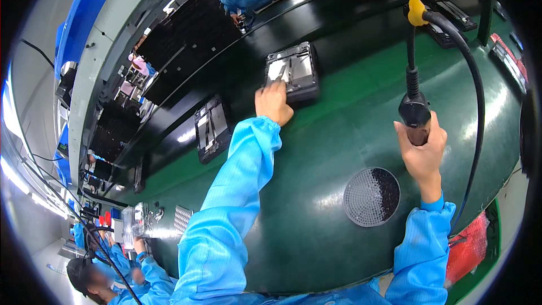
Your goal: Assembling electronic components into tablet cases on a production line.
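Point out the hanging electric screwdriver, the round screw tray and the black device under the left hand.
electric screwdriver [415, 112]: head view, black body.
round screw tray [364, 197]: head view, dimpled face.
black device [302, 76]: head view, open back.

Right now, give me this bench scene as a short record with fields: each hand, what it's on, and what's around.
Left hand: reaching forward, fingers on the near edge of a dark rectangular device tray with metal parts inside.
Right hand: gripped around a hanging black power screwdriver, cable running up to a yellow hook.
Surface: green bench beside a black conveyor strip.
Between the arms: round perforated dish, partly filled with small dark pieces.
Further left: second dark tray on the conveyor.
Others: people in blue coats at far and near left.
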{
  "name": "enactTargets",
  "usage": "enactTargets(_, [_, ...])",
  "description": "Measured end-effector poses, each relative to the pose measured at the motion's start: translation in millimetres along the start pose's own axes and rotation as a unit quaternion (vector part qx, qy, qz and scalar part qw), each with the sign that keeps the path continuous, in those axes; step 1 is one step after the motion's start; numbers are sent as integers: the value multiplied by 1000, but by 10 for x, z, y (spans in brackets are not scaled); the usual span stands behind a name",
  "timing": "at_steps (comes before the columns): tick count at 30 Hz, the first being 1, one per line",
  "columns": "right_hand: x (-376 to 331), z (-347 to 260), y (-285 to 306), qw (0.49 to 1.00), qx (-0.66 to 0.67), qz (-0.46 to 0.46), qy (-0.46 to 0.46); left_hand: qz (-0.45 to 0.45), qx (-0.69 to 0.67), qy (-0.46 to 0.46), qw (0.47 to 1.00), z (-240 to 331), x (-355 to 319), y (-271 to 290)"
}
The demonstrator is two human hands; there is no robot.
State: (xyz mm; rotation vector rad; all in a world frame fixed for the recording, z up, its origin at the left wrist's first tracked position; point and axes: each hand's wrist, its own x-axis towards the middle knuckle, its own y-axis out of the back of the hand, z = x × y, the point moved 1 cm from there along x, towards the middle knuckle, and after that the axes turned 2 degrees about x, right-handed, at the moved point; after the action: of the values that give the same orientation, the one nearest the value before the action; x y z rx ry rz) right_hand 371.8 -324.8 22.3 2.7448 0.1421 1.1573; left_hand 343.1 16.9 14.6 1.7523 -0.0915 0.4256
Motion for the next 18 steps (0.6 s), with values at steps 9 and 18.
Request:
enactTargets(9, [20,-9,3,998,43,-3,-34,78,-103,-69,989,172,-812,344])
enactTargets(18, [-15,-45,8,999,-2,24,-42,27,-180,-125,975,380,-2287,861])
